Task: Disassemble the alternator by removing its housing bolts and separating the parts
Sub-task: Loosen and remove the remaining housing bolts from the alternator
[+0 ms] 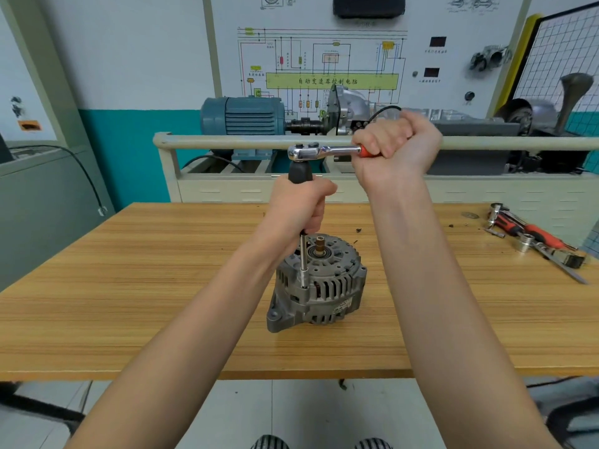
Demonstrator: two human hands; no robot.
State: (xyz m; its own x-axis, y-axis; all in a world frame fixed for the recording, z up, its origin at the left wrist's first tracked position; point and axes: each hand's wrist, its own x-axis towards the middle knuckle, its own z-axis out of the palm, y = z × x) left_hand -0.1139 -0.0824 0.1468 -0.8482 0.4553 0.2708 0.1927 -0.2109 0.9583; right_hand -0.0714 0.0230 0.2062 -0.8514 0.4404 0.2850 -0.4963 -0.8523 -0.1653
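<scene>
Housing-bolt step under way: left hand clenched round black extension grip, steadying shaft upright on what looks like a rim bolt of alternator, standing mid-counter. Right hand gripping ratchet handle. Next: swing handle, keeping socket seated square.

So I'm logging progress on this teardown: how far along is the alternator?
Early. Done: little shows; the alternator stands whole on the table, housing halves together. In hand: the right hand grips the ratchet, the left hand steadies the extension on a housing bolt. Left: other bolts, separating the parts.
</scene>
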